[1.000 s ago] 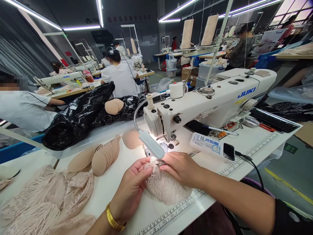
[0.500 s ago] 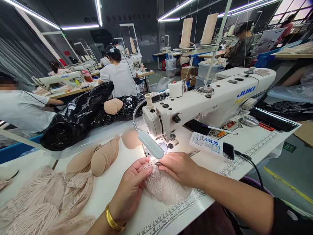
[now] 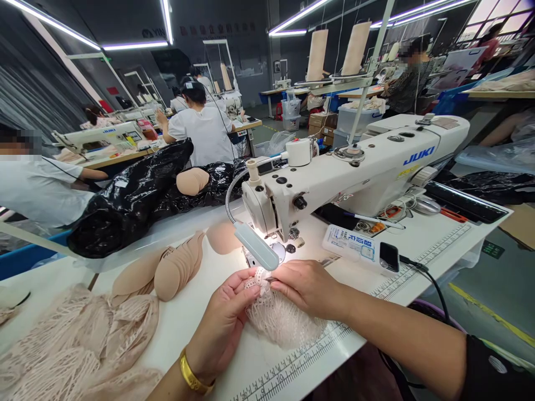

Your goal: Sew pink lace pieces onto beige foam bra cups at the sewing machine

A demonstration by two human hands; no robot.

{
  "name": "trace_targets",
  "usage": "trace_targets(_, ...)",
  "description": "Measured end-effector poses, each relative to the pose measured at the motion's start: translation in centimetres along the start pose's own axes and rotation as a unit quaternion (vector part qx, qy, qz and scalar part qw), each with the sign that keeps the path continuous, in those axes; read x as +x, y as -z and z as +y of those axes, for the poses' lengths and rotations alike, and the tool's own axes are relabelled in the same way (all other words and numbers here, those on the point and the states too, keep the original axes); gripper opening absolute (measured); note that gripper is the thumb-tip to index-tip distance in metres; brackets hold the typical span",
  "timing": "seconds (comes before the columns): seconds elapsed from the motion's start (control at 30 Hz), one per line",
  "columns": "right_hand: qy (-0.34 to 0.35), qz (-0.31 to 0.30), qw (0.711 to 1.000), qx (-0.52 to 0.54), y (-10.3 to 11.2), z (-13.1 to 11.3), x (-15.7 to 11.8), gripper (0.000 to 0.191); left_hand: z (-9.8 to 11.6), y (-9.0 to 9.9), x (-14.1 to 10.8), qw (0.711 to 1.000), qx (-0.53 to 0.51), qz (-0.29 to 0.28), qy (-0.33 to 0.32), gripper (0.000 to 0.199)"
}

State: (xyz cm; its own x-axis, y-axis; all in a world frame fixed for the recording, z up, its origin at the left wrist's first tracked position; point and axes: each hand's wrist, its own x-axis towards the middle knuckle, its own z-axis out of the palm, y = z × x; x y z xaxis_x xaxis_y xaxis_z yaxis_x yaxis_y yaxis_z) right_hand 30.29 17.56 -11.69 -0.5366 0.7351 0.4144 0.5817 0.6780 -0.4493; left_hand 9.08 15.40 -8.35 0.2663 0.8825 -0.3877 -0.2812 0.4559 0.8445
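Lace piece (image 3: pixel 284 323): pale pink, openwork and gathered, lower centre of the view, held just above the table in front of the sewing machine; its top edge shows small holes, its lower part fans out in fine strands and glows in the lamplight. Clock directions run from here.
Left hand (image 3: pixel 228 312): thumb and fingers pinched on the lace's edge; a gold bracelet (image 3: pixel 192 373) circles the wrist.
Right hand (image 3: pixel 309 287): fingers clamped on a small metal tool (image 3: pixel 270 278), its tip at the lace; its exact kind is hidden.
Lamp (image 3: pixel 257 246): pale blue-grey, 11 o'clock, on a bendable metal neck.
Sewing machine (image 3: pixel 334 172): white, marked JUKI, 1 o'clock.
Table (image 3: pixel 192 328): white, with a printed ruler (image 3: pixel 288 365) running from 6 to 2 o'clock.
On the table: a fanned stack of beige pads (image 3: pixel 178 273) at 10, a lace heap (image 3: pixel 83 334) at 9, a white printed pack (image 3: pixel 351 245) at 2.
Beyond: shiny black plastic bags (image 3: pixel 137 195) at 10, tall beige thread cones (image 3: pixel 317 55) at 12.
Room: dark-walled workshop under bright tube lights (image 3: pixel 136 44); a white-shirted co-worker (image 3: pixel 204 133) sits at 11, another person (image 3: pixel 412 69) at 1.
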Motion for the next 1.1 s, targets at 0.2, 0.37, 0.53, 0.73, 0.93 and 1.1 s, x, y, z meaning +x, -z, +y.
trace_targets(0.2,-0.009,0.052,0.996,0.065,0.5,-0.4,0.0,0.027,0.0,0.1,0.1,1.0,-0.005,-0.01,0.005,0.038)
trace_targets(0.37,0.062,0.084,0.988,0.113,0.2,-0.4,0.2,0.015,-0.1,-0.1,0.0,0.999,0.031,-0.028,-0.014,0.039)
trace_targets(0.53,0.041,0.089,0.986,0.132,-0.1,0.0,0.3,0.008,-0.1,-0.1,0.0,0.998,0.055,-0.014,-0.013,0.045)
trace_targets(0.73,-0.128,0.012,0.988,0.087,1.6,0.1,0.3,0.023,0.5,0.2,-0.5,0.998,0.039,0.02,-0.034,0.045)
trace_targets(0.93,-0.137,-0.064,0.984,-0.099,3.5,-0.1,-0.2,0.021,2.5,0.0,-1.7,0.995,0.036,0.024,-0.088,0.026)
trace_targets(1.1,-0.12,-0.013,0.978,-0.171,6.7,0.7,-3.0,0.027,4.6,-0.2,-3.1,0.987,0.068,0.055,-0.135,0.033)
